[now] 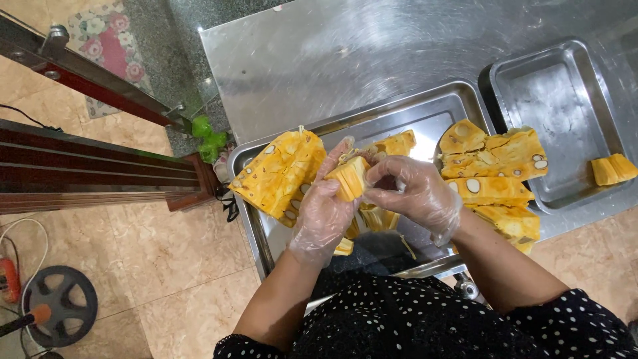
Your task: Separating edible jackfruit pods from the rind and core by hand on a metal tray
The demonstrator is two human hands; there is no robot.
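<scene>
- Left hand: in a thin clear glove; fingers curled up around the underside and near side of the pod, gripping it; wrist over the tray's near half.
- Right hand: gloved likewise; fingertips pinched on the pod's right edge and top, as if prying it open; both hands meet on the one piece.
- Pod: a yellow-orange, ribbed fruit segment, held in the air above the tray's middle, touching nothing but the two hands; risk, as I judge it: slick flesh against slick plastic gloves could let it squirt out and fall, into the tray at best, onto the floor at worst.
- Gloves: loose and wrinkled; a hard pull could tear a fingertip or leave film caught in the fibres.
- Scraps: pale yellow strips and bits lying in the tray just beneath the hands; a dropped pod would land among them and mix with the waste.
- Tray: steel, its near end overhanging the surface toward the person's lap; downward pressure there could tip it.
- Left chunk: big seeded piece leaning on the tray's left rim, just beside the left hand; a nudge of that wrist could push it over the edge.
- Right chunks: stacked slabs at the tray's right end, partly over the rim; the pile looks liable to slide.
- Second tray: to the right on the surface, holding one small yellow piece near its front corner.
- Surface: bare steel, smeared.
</scene>
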